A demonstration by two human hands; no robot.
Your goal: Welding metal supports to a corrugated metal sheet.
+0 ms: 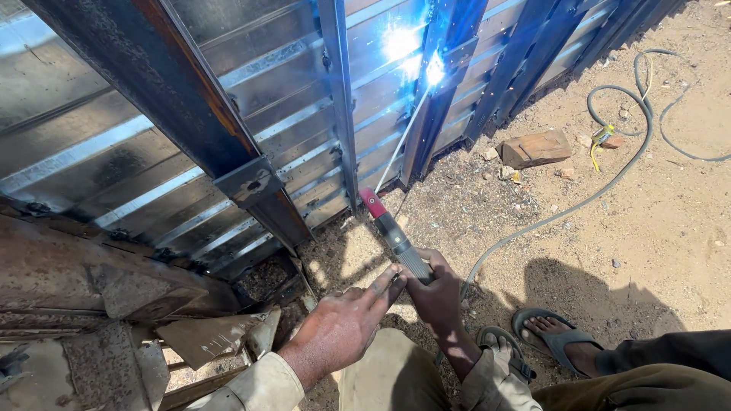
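My right hand [438,293] grips the ribbed handle of a welding electrode holder [394,230] with a red tip. A thin electrode rod [403,137] runs up from it to a bright blue-white arc [435,70] on a dark steel upright [445,84] of the corrugated metal wall [304,99]. My left hand [346,323] lies flat beside the right one, its fingertips touching the holder's handle. Both wrists come out of tan sleeves at the bottom of the view.
A grey cable [579,202] trails from the holder across sandy ground to loops at the upper right. A brick [537,147] lies near the wall's foot. Rusty scrap plates [114,297] pile at the left. My sandalled feet [560,335] stand on the sand at the lower right.
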